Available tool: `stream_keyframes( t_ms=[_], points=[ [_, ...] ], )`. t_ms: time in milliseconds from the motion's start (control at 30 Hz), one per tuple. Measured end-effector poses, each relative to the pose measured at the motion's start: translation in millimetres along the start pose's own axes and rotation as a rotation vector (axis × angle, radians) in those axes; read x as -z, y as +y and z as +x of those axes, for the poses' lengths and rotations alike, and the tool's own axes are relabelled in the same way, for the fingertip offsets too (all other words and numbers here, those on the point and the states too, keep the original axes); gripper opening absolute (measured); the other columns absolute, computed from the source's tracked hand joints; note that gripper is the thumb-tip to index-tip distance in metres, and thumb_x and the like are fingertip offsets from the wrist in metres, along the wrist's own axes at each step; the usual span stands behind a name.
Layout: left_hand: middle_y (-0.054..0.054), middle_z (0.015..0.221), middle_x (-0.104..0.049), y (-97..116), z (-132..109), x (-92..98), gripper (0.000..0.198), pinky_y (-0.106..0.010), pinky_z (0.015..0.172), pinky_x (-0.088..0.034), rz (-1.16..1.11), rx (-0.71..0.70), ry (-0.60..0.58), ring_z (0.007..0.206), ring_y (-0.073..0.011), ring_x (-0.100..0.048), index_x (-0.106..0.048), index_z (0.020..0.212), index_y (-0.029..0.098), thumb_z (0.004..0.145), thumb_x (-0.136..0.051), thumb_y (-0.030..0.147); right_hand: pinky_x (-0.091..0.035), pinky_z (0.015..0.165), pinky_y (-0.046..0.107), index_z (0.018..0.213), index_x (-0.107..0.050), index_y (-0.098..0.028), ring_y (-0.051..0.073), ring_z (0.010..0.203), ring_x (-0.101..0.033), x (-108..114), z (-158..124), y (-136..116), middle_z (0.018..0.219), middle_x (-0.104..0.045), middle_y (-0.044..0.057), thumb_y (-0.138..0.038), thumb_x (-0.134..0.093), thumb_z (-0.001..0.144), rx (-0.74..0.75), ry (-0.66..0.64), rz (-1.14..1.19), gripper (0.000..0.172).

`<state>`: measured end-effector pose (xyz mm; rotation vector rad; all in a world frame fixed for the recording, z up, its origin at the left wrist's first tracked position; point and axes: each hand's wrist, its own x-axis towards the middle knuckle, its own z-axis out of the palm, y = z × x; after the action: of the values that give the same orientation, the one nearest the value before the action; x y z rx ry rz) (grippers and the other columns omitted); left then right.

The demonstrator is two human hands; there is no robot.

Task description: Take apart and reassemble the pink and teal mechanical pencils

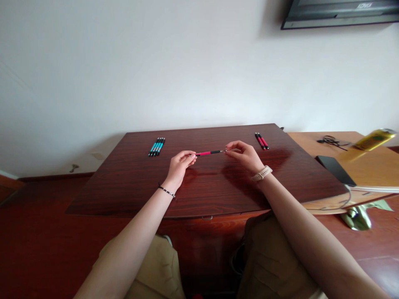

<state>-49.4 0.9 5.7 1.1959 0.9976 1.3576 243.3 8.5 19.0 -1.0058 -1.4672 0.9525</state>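
A pink and black pen (205,153) is held level above the dark tabletop. My left hand (181,164) pinches its left end between thumb and fingers. At the pen's narrow tip is my right hand (245,155), thumb and forefinger brought together around something tiny and pale. I cannot tell whether that is part of the pen. Several turquoise and black pens (156,147) lie side by side on the table, beyond my left hand. Two pink and black pens (262,141) lie together beyond my right hand.
The dark wooden table (131,187) stands against a white wall. On a lighter table to the right are a black flat object (335,169), a coiled black cable (332,141) and a yellow can (375,139). A television (339,14) hangs at upper right.
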Motion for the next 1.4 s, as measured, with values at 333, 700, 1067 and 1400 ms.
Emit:
stream_keyframes(
  t_ms=[333,700,1067,1400],
  points=[
    [-0.009,0.096,-0.079,-2,0,-0.8,0.033,-0.034,0.083,-0.056,0.024,-0.016,-0.009,0.088,-0.0190,-0.072,-0.081,0.101,0.018,0.080,-0.090,0.040,-0.061,0.099,0.042,0.113,-0.071,-0.022,0.024,0.102,-0.074,-6,-3,-4,0.107,-0.077,0.008,-0.052,-0.089,0.081,0.038,-0.054,-0.001,0.047],
    [-0.008,0.094,-0.078,2,-4,-4.4,0.031,-0.033,0.081,-0.055,0.081,-0.042,-0.043,0.086,-0.0188,-0.070,-0.081,0.102,0.018,0.079,-0.090,0.037,-0.062,0.081,0.038,0.112,-0.072,-0.023,0.023,0.085,-0.074,-13,-7,-12,0.090,-0.078,0.006,-0.062,-0.083,0.083,-0.036,-0.055,-0.031,0.050],
    [-0.009,0.094,-0.079,0,-2,-3.3,0.032,-0.034,0.081,-0.055,0.072,-0.048,-0.008,0.085,-0.0190,-0.070,-0.082,0.103,0.017,0.079,-0.090,0.037,-0.056,0.079,0.034,0.099,-0.073,-0.022,0.021,0.083,-0.070,-11,-8,-12,0.092,-0.077,0.006,-0.064,-0.083,0.083,-0.032,-0.144,-0.094,0.045],
    [-0.008,0.093,-0.078,0,-2,-3.4,0.033,-0.031,0.080,-0.054,0.071,-0.049,-0.013,0.084,-0.0167,-0.069,-0.081,0.103,0.015,0.079,-0.089,0.036,-0.050,0.070,0.029,0.092,-0.067,-0.022,0.018,0.074,-0.066,-12,-7,-13,0.081,-0.074,0.004,-0.068,-0.064,0.099,-0.059,-0.153,-0.083,0.047]
  ],
)
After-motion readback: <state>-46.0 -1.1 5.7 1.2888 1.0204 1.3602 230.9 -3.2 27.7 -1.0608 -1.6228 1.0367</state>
